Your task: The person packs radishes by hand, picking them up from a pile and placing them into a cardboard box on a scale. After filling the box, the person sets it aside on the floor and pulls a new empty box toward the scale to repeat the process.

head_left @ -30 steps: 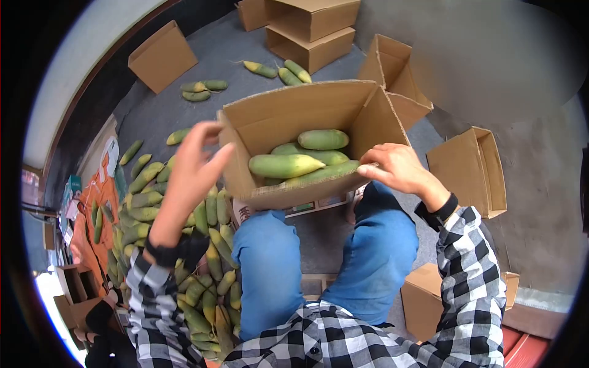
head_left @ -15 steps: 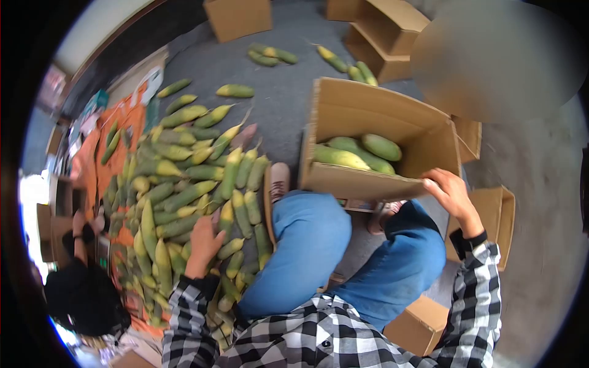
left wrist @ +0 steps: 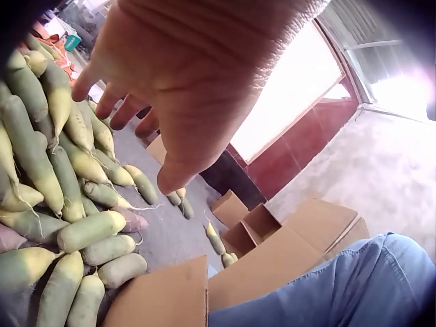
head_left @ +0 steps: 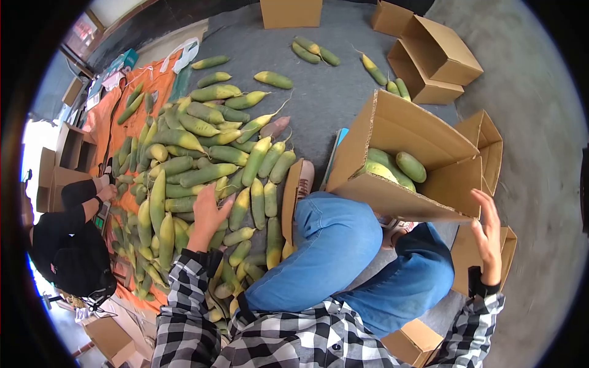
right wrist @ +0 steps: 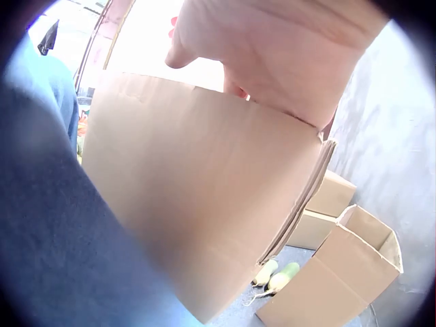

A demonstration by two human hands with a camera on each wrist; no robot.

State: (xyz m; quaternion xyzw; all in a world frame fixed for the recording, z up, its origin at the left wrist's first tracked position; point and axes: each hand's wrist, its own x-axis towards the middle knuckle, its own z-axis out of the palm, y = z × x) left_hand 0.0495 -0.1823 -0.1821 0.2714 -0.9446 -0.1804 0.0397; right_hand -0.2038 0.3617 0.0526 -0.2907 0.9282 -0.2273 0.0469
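A big heap of green radishes (head_left: 202,147) with yellowish tips covers the floor to the left. Over the heap's near part, my left hand (head_left: 210,214) spreads its fingers and holds nothing. In the left wrist view, that hand (left wrist: 184,88) has its thumb apart from its fingers. An open cardboard box (head_left: 423,190) stands tilted in front of my knees, with several radishes (head_left: 410,167) inside. My right hand (head_left: 489,236) is at the box's near right corner, fingers extended. From the right wrist, the hand (right wrist: 286,58) overlaps the box's top edge.
More cardboard boxes (head_left: 445,49) are at the back right, and others stand beside and behind the open box. A few loose radishes (head_left: 305,49) lie farther off on the grey floor. Another person in black (head_left: 67,245) is at the far left, beside an orange sheet (head_left: 101,147).
My left hand has gone from the box's left side down to the radish heap. My right hand has loosened from the box's rim and straightened its fingers. The head view has swung left.
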